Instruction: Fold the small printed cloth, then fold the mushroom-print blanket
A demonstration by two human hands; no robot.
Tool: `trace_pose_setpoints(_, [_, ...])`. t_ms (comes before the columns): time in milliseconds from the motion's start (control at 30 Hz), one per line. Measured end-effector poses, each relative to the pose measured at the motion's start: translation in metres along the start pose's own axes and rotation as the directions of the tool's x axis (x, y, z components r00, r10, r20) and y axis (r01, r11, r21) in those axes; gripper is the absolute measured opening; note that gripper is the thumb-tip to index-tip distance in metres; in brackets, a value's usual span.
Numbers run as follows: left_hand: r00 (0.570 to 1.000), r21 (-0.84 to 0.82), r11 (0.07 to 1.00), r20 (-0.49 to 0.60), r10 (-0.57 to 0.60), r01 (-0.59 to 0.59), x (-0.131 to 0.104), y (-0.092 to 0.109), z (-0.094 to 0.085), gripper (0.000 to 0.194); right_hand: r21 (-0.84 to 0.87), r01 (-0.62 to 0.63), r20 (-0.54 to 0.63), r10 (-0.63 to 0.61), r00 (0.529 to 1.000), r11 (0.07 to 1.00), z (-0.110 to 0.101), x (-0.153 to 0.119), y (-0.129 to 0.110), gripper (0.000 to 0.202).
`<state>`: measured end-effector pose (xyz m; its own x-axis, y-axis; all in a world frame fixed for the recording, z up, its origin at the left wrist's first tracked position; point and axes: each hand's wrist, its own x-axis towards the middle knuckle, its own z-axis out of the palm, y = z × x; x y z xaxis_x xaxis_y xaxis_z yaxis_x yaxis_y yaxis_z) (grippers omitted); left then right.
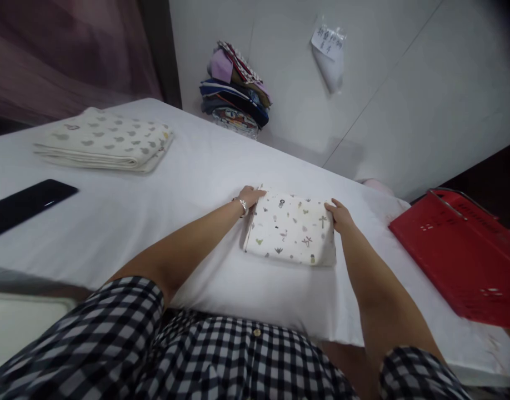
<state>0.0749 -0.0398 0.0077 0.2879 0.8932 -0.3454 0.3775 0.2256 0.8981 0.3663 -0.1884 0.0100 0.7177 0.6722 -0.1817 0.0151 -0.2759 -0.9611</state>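
A white folded cloth (288, 229) printed with small palm trees, cacti and animals lies in front of me on the white-covered table. My left hand (250, 196), with a silver bracelet at the wrist, grips its far left corner. At the far right corner, my right hand (340, 215) has its thumb and fingers closed on the cloth's edge. The undersides of both hands' grips are partly hidden. To the left rests a second folded cloth (109, 139), cream with grey prints.
A dark phone-like slab (30, 205) lies at the table's left. On the right stands a red plastic basket (459, 255). Beyond the table's far edge is a stack of folded clothes (236, 91). A handwritten paper (330, 50) in a clear sleeve hangs nearby.
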Motion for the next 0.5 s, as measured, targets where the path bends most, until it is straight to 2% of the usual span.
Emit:
trace_pose_setpoints(100, [1.000, 0.009, 1.000, -0.026, -0.012, 0.012, 0.005, 0.011, 0.001, 0.057, -0.210, 0.036, -0.096, -0.057, 0.994, 0.977, 0.007, 0.017, -0.008, 0.065])
trace_pose_setpoints(167, [0.999, 0.025, 0.999, -0.035, -0.038, 0.039, 0.010, 0.014, 0.001, 0.057, -0.434, 0.056, -0.131, -0.125, 0.983, 0.899, 0.013, 0.025, -0.008, 0.066])
trace_pose_setpoints(267, [0.998, 0.044, 0.997, -0.023, -0.061, 0.062, 0.016, 0.013, 0.000, 0.061, -0.644, 0.090, -0.080, -0.184, 0.980, 0.760, 0.022, 0.025, -0.002, 0.066])
trace_pose_setpoints(333, [0.998, 0.017, 0.998, 0.015, -0.058, 0.057, 0.017, 0.011, -0.003, 0.060, -0.682, 0.119, -0.041, -0.200, 0.979, 0.722, 0.026, 0.018, 0.002, 0.063])
trace_pose_setpoints(400, [0.991, -0.077, 0.996, 0.126, -0.041, 0.051, 0.014, 0.008, -0.006, 0.054, -0.692, 0.187, -0.009, -0.267, 0.964, 0.697, 0.029, 0.002, 0.005, 0.058])
trace_pose_setpoints(500, [0.967, -0.173, 0.983, 0.253, -0.008, 0.053, 0.005, 0.002, -0.015, 0.043, -0.641, 0.393, 0.109, -0.428, 0.897, 0.660, 0.039, -0.036, 0.008, 0.047])
